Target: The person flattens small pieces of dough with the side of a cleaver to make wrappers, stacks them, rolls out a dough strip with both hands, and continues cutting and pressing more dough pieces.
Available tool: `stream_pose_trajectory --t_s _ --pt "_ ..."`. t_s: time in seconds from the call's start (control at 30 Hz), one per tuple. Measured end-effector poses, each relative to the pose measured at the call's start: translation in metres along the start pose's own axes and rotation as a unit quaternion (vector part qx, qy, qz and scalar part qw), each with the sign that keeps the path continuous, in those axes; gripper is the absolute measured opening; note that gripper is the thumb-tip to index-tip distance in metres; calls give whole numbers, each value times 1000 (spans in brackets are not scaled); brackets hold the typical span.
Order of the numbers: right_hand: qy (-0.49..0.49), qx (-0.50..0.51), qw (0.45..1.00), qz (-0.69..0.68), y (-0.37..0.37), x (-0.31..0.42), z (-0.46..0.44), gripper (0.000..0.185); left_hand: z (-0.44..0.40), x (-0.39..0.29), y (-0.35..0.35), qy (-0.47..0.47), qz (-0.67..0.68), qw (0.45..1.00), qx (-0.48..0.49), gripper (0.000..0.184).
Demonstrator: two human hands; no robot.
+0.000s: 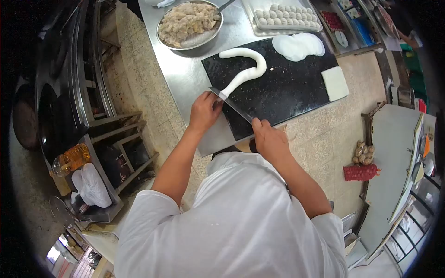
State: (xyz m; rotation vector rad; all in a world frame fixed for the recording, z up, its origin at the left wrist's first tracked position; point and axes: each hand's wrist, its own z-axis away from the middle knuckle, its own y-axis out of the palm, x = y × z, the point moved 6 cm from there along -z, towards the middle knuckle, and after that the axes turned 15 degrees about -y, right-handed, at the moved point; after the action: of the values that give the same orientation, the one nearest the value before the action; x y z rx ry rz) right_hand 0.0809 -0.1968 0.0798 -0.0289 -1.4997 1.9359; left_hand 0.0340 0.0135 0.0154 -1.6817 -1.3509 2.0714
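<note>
A long white dough rope curves like a hook on the black board. My right hand is closed round the handle end of a knife, whose blade lies across the lower left end of the rope. At that same end, my left hand has its fingers bent beside the blade and the dough tip; what they grip is too small to make out. Flat round dough sheets overlap at the board's far edge. A white square slab rests at its right corner.
On the steel table, a metal bowl of pale filling stands at the back left. A tray of small dough balls is at the back. Shelving is on the left; a red net bag hangs at right.
</note>
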Motion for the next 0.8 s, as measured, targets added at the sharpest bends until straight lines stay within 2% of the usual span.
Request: stream_pose_trajectory --t_s 0.07,0.13,0.17,0.23,0.27,0.3,0.33,0.37,0.4,0.43,0.5,0.53,0.6,0.67,0.7,0.73,0.77,0.8 --pt "4 -17 1000 -19 3 -1 3 11 -5 -1 -2 -13 11 1000 11 21" --pt "17 -27 999 -42 9 -5 21 13 -6 0 -11 -86 78 993 14 14" --pt "10 -36 997 -62 12 -15 29 13 -9 5 -11 -77 80 994 19 14" --pt "8 -53 996 -77 16 -41 49 13 -15 2 -18 -25 -3 1000 9 10" --pt "14 -72 986 -149 22 -56 65 15 -10 -5 -18 -60 -74 995 40 27" --pt "17 -87 971 -222 29 -69 86 17 3 -15 -10 -60 -73 995 42 27" --pt "17 -89 970 -224 36 -79 108 17 14 -33 1 -10 -94 994 58 31" --pt "44 -144 953 -262 41 -95 130 19 16 -52 13 46 -117 990 69 36" --pt "71 -197 930 -301 44 -110 147 21 25 -66 49 105 -342 891 279 30" --pt "72 -202 927 -307 37 -115 162 21 30 -73 68 108 -348 888 282 30" --pt "149 -276 873 -374 15 -135 202 27 50 -103 92 297 -297 904 76 51" --pt "151 -279 869 -380 7 -145 209 27 48 -114 102 301 -301 901 80 51" --pt "144 -412 808 -395 -17 -172 220 30 23 -122 133 202 -302 912 193 69" --pt "135 -537 723 -413 -35 -205 190 28 12 -135 147 236 -293 906 196 68" --pt "109 -557 697 -437 -29 -233 165 30 5 -143 153 267 -279 903 190 68" --pt "121 -548 720 -409 -16 -266 139 31 -2 -148 160 271 -282 899 200 68" --pt "188 -512 700 -462 -8 -286 113 30 -7 -154 164 270 -285 897 204 67" --pt "241 -465 596 -608 23 -304 88 28 -9 -159 166 271 -289 895 203 67"
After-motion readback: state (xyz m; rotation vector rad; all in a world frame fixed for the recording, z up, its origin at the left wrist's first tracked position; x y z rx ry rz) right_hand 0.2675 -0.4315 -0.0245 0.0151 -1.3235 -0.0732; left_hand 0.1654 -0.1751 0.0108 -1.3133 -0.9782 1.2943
